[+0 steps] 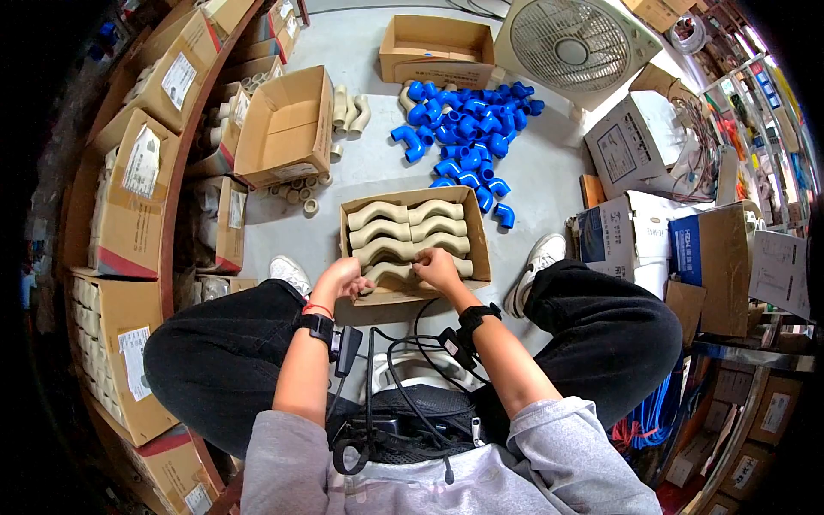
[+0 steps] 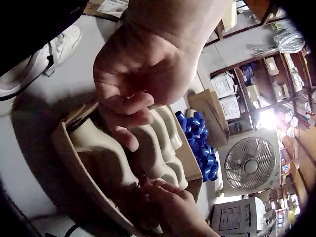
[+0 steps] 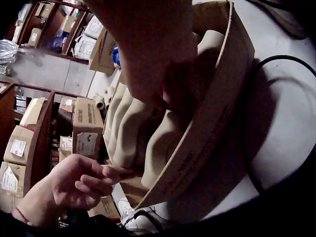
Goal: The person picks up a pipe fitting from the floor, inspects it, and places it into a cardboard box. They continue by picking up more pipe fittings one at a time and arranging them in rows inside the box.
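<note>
A cardboard box (image 1: pixel 483 249) holds two columns of wavy beige pipes (image 1: pixel 378 230). Nearest the body lies one beige pipe (image 1: pixel 390 272), also seen in the left wrist view (image 2: pixel 106 145) and the right wrist view (image 3: pixel 160 148). Its right end is pinched by the right hand (image 1: pixel 439 269), whose fingertips are partly hidden. At the other end, the left hand (image 1: pixel 342 279) hovers over the box's left edge, fingers loosely curled with nothing in them; the left wrist view shows this hand (image 2: pixel 140 74) above the pipes.
Blue elbow fittings (image 1: pixel 468 129) lie heaped on the floor beyond the box. An empty carton (image 1: pixel 283 124) and loose beige pieces (image 1: pixel 311 206) are at the back left. A fan (image 1: pixel 577 51) stands at the back right. Cartons on shelves (image 1: pixel 137 189) line the left side.
</note>
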Demonstrator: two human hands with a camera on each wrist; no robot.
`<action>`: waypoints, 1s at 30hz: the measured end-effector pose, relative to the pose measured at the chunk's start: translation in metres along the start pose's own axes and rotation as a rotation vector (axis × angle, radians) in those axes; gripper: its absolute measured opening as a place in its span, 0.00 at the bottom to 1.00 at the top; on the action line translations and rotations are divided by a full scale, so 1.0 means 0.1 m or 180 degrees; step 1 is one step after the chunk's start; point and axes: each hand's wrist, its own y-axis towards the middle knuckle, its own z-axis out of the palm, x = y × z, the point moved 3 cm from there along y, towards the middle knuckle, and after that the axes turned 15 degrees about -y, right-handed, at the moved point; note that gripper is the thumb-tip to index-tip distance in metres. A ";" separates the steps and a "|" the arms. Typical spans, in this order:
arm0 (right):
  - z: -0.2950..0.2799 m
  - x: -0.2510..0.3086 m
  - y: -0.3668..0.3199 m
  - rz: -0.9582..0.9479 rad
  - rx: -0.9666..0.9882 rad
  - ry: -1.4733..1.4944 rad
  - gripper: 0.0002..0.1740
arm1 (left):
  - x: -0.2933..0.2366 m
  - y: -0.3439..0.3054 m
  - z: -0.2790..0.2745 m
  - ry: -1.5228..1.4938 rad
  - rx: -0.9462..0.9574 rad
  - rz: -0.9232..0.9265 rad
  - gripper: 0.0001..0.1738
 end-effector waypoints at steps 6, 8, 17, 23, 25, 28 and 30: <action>0.08 -0.08 0.00 0.0076 0.0117 0.0272 0.11 | 0.14 0.03 0.04 -0.0493 0.0331 -0.0382 0.14; 0.11 -0.11 0.03 0.0100 0.0209 0.0273 0.10 | 0.14 0.02 0.04 -0.0420 0.0249 -0.0287 0.13; 0.10 -0.10 0.03 -0.0046 0.0023 0.0220 0.09 | 0.15 0.04 0.03 0.0079 -0.0034 -0.0160 0.11; 0.14 -0.09 0.05 0.0034 0.0195 0.0333 0.10 | 0.14 -0.01 0.05 0.0370 -0.0052 -0.0163 0.13; 0.14 -0.09 0.05 0.0058 0.0241 0.0301 0.10 | 0.15 0.00 0.04 0.0456 -0.0039 -0.0169 0.13; 0.15 -0.11 0.06 0.0064 0.0259 0.0359 0.10 | 0.17 0.08 0.00 0.0515 -0.0079 -0.0142 0.13; 0.18 -0.13 0.06 0.0063 0.0261 0.0397 0.10 | 0.16 0.05 0.01 0.0562 -0.0140 -0.0092 0.13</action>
